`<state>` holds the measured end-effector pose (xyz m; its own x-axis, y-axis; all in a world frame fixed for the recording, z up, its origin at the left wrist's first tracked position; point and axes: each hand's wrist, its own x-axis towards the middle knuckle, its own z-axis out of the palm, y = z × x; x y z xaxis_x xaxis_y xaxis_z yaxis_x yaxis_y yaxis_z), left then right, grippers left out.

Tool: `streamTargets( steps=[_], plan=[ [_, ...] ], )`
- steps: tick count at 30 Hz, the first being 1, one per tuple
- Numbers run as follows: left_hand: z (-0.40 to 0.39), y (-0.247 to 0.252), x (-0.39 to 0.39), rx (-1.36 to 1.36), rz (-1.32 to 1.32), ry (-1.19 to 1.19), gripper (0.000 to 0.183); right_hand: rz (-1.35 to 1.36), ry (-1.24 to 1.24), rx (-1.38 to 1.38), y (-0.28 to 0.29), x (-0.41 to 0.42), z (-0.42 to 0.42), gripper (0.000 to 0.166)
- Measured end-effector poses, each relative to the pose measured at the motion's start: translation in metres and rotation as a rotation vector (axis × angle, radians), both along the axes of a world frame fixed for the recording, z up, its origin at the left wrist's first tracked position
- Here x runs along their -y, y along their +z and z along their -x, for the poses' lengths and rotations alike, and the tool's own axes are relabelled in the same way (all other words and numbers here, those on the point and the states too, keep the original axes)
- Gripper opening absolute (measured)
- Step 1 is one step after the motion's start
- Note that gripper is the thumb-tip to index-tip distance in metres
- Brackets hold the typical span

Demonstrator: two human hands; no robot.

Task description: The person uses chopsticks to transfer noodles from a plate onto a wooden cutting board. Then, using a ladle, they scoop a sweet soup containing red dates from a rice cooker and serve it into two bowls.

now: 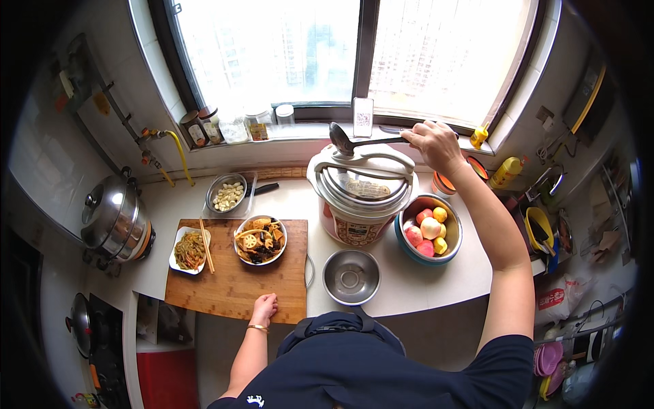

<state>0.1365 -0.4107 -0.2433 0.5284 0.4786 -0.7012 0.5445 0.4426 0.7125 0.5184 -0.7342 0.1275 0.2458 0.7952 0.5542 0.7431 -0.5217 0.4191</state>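
Note:
My right hand (434,144) grips the handle of a black ladle (341,140), whose bowl is over the lid of a white electric pressure cooker (363,194). My left hand (265,308), loosely curled and with nothing visible in it, rests at the front edge of a wooden cutting board (225,291). On the board are a bowl of lotus root slices and black fungus (260,240), and a white dish of shredded vegetables (189,250) with wooden chopsticks (207,245) across its rim. An empty steel bowl (351,276) stands in front of the cooker.
Right of the cooker stands a steel bowl of fruit (429,230). A bowl of garlic cloves (227,193) sits behind the board, beside a black knife handle (266,188). A steel steamer pot (115,217) is at left. Jars (258,122) and a phone (363,117) line the windowsill.

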Motion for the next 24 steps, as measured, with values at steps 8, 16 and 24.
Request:
streamTargets(
  steps=[8, 16, 24],
  plan=[
    [0.001, 0.002, -0.001, -0.005, 0.015, -0.025, 0.015, 0.0, 0.0, 0.009, 0.002, -0.002, 0.003, 0.019],
    [0.0, 0.015, 0.001, 0.018, 0.08, -0.022, 0.014, -0.012, 0.021, 0.011, 0.002, 0.0, 0.003, 0.018],
    [0.001, 0.011, -0.003, 0.008, 0.111, -0.046, 0.014, -0.001, 0.016, 0.021, 0.001, -0.001, 0.003, 0.019]
  ],
)
